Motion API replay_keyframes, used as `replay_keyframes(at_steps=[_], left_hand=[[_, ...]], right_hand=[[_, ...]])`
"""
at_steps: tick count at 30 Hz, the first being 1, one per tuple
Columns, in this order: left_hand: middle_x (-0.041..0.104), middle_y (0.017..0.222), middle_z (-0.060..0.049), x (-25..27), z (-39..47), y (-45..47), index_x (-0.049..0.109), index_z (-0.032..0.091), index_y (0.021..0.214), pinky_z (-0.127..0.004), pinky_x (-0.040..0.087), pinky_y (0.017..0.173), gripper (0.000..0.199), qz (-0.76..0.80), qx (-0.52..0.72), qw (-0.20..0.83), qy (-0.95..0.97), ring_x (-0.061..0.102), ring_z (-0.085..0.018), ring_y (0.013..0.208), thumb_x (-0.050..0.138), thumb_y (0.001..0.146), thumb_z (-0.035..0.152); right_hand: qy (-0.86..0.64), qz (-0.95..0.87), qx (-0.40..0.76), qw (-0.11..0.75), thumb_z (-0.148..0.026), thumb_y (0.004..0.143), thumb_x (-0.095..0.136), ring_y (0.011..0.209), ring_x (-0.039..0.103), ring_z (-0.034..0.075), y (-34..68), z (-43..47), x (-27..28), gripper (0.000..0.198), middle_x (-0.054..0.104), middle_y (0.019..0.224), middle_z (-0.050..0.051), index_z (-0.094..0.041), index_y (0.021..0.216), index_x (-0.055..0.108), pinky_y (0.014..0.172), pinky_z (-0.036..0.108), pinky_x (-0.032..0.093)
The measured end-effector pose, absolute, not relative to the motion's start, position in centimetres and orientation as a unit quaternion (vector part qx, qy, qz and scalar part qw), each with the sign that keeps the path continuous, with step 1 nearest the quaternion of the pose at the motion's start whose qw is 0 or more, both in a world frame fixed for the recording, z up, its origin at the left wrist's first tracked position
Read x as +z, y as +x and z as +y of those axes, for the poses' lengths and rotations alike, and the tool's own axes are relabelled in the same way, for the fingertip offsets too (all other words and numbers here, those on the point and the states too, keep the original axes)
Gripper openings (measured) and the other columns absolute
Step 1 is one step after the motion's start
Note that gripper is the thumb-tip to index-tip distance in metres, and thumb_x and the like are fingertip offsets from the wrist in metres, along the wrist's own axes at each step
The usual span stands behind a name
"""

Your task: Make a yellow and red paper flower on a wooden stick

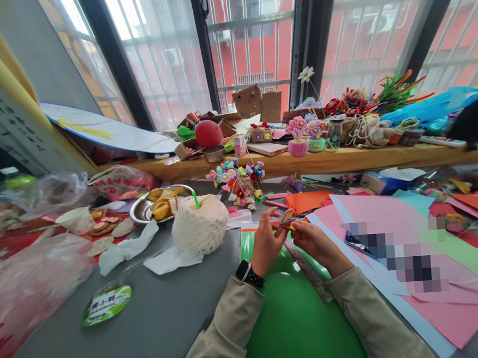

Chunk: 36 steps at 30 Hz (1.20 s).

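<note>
My left hand (267, 243), with a dark watch on the wrist, pinches a small folded piece of coloured paper (288, 217) from the left. Its colours are orange, yellow and some blue. My right hand (315, 244) has its thumb and fingertips closed on the right side of the same piece. Both hands are above a glossy green mat (298, 327). A flat patterned strip like a ruler (308, 271) lies on the mat, partly under my right hand. Orange paper (308, 201) lies just beyond the hands.
At left are a netted coconut (200, 225) with a green straw, a metal bowl (137, 210) of peels and a plastic bag (34, 291). Pink sheets (457, 322) spread at right, partly blurred. Behind stand small craft flowers (239, 179) and a cluttered wooden sill (173, 170).
</note>
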<state>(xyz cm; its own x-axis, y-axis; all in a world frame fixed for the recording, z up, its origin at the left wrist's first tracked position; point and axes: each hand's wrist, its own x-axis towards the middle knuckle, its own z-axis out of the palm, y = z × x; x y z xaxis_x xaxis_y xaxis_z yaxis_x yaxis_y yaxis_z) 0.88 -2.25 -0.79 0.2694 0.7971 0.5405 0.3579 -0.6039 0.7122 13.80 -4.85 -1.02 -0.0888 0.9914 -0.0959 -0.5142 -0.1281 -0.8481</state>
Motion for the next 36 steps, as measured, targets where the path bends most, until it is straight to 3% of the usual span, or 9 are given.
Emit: replay_keyframes(at_steps=[2, 5, 12, 23, 29, 36], left_hand=[[0.052, 0.083, -0.002, -0.9, -2.0, 0.8, 0.038, 0.017, 0.104, -0.021, 0.041, 0.056, 0.034, 0.366, 0.422, 0.278, 0.781, 0.049, -0.008, 0.058, 0.047, 0.071, 0.019], [0.053, 0.068, 0.0, -1.3, -1.7, 0.7, 0.047, 0.015, 0.084, -0.022, 0.038, 0.055, 0.013, 0.363, 0.368, 0.264, 0.815, 0.048, -0.01, 0.059, 0.04, 0.075, 0.02], [0.053, 0.072, -0.003, -1.8, -1.9, 1.1, 0.043, 0.016, 0.082, -0.025, 0.039, 0.061, 0.012, 0.39, 0.36, 0.213, 0.82, 0.049, -0.013, 0.066, 0.032, 0.078, 0.017], [0.053, 0.071, -0.003, -2.3, -1.8, 1.3, 0.041, 0.018, 0.082, -0.025, 0.04, 0.061, 0.012, 0.375, 0.362, 0.183, 0.834, 0.05, -0.013, 0.066, 0.03, 0.079, 0.015], [0.055, 0.076, -0.005, -2.4, -2.0, 1.5, 0.041, 0.017, 0.086, -0.027, 0.041, 0.063, 0.013, 0.397, 0.343, 0.13, 0.841, 0.053, -0.016, 0.072, 0.03, 0.08, 0.018], [0.055, 0.077, -0.007, -2.2, -2.2, 1.5, 0.04, 0.015, 0.084, -0.027, 0.042, 0.062, 0.015, 0.41, 0.334, 0.138, 0.837, 0.053, -0.015, 0.071, 0.025, 0.081, 0.017]], right_hand=[[-0.369, -0.349, 0.652, 0.563, -0.026, 0.059, 0.062, 0.051, 0.044, 0.004, 13.9, -4.9, -0.8, 0.015, 0.054, 0.064, -0.004, -0.019, 0.072, 0.06, 0.049, 0.017, 0.035], [-0.384, -0.366, 0.642, 0.554, -0.027, 0.058, 0.063, 0.048, 0.041, 0.004, 14.0, -5.0, -0.8, 0.017, 0.051, 0.06, -0.005, -0.018, 0.072, 0.06, 0.045, 0.016, 0.031], [-0.42, -0.395, 0.6, 0.554, -0.038, 0.061, 0.059, 0.041, 0.027, 0.002, 13.2, -5.1, -0.9, 0.023, 0.038, 0.046, -0.007, -0.017, 0.07, 0.06, 0.038, 0.017, 0.018], [-0.402, -0.366, 0.637, 0.547, -0.037, 0.052, 0.065, 0.044, 0.033, 0.005, 13.6, -5.0, -1.1, 0.024, 0.044, 0.052, -0.005, -0.018, 0.067, 0.059, 0.042, 0.018, 0.023], [-0.403, -0.347, 0.643, 0.551, -0.04, 0.055, 0.06, 0.043, 0.036, 0.006, 13.5, -4.9, -1.7, 0.024, 0.043, 0.05, -0.004, -0.018, 0.066, 0.056, 0.04, 0.019, 0.025], [-0.43, -0.369, 0.597, 0.567, -0.042, 0.062, 0.054, 0.035, 0.029, 0.004, 12.3, -4.6, -1.5, 0.026, 0.04, 0.043, -0.006, -0.017, 0.058, 0.049, 0.035, 0.018, 0.012]])
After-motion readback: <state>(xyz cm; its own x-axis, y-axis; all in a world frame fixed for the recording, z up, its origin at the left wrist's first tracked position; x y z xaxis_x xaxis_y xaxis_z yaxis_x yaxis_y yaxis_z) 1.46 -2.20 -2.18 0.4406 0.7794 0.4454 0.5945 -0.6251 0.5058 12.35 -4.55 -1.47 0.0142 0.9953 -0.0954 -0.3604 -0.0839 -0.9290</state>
